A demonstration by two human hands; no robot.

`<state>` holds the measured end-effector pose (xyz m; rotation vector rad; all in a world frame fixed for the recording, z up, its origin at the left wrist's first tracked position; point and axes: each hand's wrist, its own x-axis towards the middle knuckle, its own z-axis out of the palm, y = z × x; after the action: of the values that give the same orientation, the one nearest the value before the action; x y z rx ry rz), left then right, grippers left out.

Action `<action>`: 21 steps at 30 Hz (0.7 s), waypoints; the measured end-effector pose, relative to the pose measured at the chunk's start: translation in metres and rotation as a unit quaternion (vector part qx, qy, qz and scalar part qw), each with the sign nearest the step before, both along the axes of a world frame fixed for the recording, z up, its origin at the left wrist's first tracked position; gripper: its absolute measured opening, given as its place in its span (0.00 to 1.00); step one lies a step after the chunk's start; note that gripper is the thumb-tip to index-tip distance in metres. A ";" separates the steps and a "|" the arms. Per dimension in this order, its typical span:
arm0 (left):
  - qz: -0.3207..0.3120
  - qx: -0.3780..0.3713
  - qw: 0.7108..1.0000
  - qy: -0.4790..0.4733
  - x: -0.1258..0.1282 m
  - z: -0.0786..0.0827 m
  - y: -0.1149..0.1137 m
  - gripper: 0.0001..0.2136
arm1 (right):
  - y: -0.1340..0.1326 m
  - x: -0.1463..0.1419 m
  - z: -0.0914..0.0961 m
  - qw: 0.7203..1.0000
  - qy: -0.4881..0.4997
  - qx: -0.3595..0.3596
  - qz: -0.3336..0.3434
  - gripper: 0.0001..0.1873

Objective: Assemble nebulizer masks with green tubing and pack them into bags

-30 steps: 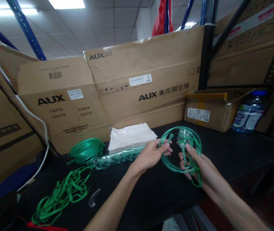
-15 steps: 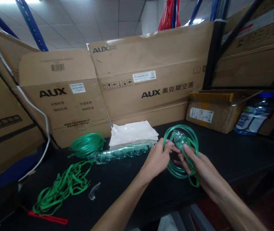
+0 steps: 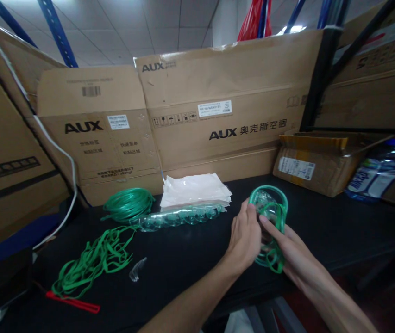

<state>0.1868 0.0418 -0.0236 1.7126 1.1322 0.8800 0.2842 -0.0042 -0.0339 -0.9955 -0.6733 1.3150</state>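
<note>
A coil of translucent green tubing [image 3: 272, 188] is held upright between my two hands above the black table [image 3: 183, 263]. My left hand [image 3: 247, 235] wraps round the coil's left side, its fingers partly hidden. My right hand [image 3: 289, 247] grips the right side, thumb pressing inward. Bunched against the coil are a crinkled clear plastic packet [image 3: 264, 200] and a loop of flat green band [image 3: 280, 217]; the packet's contents are unclear. Left of my hands lies a clear plastic sleeve of round green-tinted pieces [image 3: 183, 218], in front of a stack of white bags [image 3: 195, 190].
A larger green tubing coil [image 3: 128, 204] sits beside tangled green bands [image 3: 95, 259]. Nearby are a red strip [image 3: 74, 303] and a small clear plastic piece [image 3: 137, 269]. Cardboard panels [image 3: 232, 83] line the back. An open box [image 3: 308, 173] and blue-capped bottle [image 3: 376, 171] stand right.
My left hand has moved in from inside the loop to close round its side. The coil is squeezed narrower between both hands. The view has shifted slightly.
</note>
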 end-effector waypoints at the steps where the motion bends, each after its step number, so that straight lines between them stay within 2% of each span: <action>1: 0.007 0.018 1.000 0.008 0.001 0.001 -0.003 0.25 | 0.000 -0.001 -0.001 1.000 0.003 -0.001 0.000 0.24; 4: 0.018 0.066 0.997 0.021 0.004 0.004 -0.006 0.26 | 0.003 -0.001 -0.006 1.000 0.017 0.015 0.004 0.26; 8: 0.000 0.123 0.991 0.057 0.006 0.008 -0.003 0.27 | 0.009 0.002 -0.011 0.999 0.021 0.028 -0.007 0.28; 13: -0.031 0.164 0.971 0.169 0.003 0.015 0.007 0.24 | 0.016 0.010 -0.015 0.999 0.023 0.028 -0.019 0.26; 16: -0.003 0.183 0.951 0.248 -0.001 0.029 0.027 0.23 | 0.017 0.013 -0.017 0.999 0.024 0.018 -0.022 0.24; 21: 0.088 0.169 0.909 0.371 0.001 0.058 0.080 0.18 | 0.015 0.012 -0.016 1.000 0.021 -0.008 -0.005 0.21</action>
<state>0.1879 0.1215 0.0347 2.3659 1.7242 0.5438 0.2962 0.0109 -0.0498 -0.9804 -0.6271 1.3301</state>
